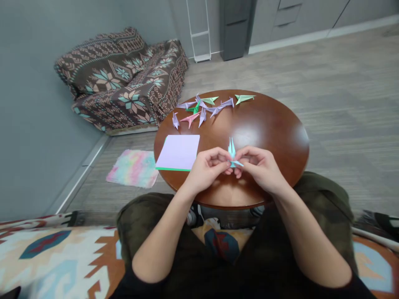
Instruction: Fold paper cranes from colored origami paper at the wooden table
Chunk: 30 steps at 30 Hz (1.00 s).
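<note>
A pale blue folded paper figure (231, 153) stands with its long axis roughly upright, its lower end pinched between the fingertips of the left hand (207, 168) and right hand (258, 168), both curled closed, above the near half of the round wooden tabletop (274, 137). A lilac paper sheet (178, 152) lies at the left edge; folded paper cranes (199, 110) cluster along the far edge.

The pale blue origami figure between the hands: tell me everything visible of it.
The pale blue origami figure is folded paper, narrow and sharply creased. Slender points rise upward, and another juts sideways low on the right. The left hand and right hand pinch it near its base, partly hiding it. It is held up over the round wooden table.
</note>
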Each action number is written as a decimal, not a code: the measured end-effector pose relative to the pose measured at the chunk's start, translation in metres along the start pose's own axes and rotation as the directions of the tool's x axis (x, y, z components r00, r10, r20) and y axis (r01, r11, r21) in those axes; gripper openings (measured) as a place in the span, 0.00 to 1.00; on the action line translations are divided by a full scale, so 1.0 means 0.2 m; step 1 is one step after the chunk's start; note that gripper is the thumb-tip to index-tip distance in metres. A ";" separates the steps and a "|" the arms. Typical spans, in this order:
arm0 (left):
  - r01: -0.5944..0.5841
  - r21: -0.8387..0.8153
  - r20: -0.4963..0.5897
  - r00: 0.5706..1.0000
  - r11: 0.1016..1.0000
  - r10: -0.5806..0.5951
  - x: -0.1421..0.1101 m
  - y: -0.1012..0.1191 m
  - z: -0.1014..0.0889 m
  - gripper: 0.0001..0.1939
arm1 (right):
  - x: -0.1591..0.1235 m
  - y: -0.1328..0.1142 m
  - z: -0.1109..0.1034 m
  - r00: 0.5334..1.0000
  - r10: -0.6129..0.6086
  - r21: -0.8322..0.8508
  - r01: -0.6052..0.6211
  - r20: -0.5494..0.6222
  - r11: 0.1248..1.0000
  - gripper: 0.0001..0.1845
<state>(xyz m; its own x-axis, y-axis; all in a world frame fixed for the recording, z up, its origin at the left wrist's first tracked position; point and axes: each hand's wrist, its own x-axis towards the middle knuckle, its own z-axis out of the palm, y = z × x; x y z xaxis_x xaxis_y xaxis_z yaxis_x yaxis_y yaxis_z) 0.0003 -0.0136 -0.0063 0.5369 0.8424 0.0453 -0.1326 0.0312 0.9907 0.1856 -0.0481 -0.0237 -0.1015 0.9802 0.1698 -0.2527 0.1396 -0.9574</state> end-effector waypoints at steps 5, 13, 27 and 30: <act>0.071 -0.165 -0.014 0.997 0.984 -0.074 0.00 -0.02 0.00 0.09 | 0.00 -0.02 -0.01 1.000 -0.004 -0.002 0.004 0.019 1.000 0.03; 0.142 -0.283 0.023 0.990 0.949 -0.141 -0.01 0.01 0.02 0.08 | -0.01 -0.03 -0.04 0.992 0.020 0.018 -0.023 0.122 1.000 0.02; -0.020 -0.035 -0.180 0.984 0.999 0.013 0.00 0.00 0.06 0.20 | -0.03 -0.03 0.02 0.994 -0.088 -0.139 0.078 -0.066 0.987 0.10; -0.040 0.010 -0.237 0.971 0.999 0.041 0.00 0.00 0.06 0.21 | -0.03 -0.02 0.04 0.974 -0.132 -0.179 0.099 -0.186 0.979 0.12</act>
<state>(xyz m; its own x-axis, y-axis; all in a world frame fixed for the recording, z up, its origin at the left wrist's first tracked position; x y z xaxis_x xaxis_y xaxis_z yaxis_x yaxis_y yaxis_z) 0.0106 -0.0205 -0.0051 0.3180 0.9465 0.0542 -0.1457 -0.0076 0.9893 0.1792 -0.0554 -0.0189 0.1137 0.9619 0.2485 -0.0855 0.2587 -0.9622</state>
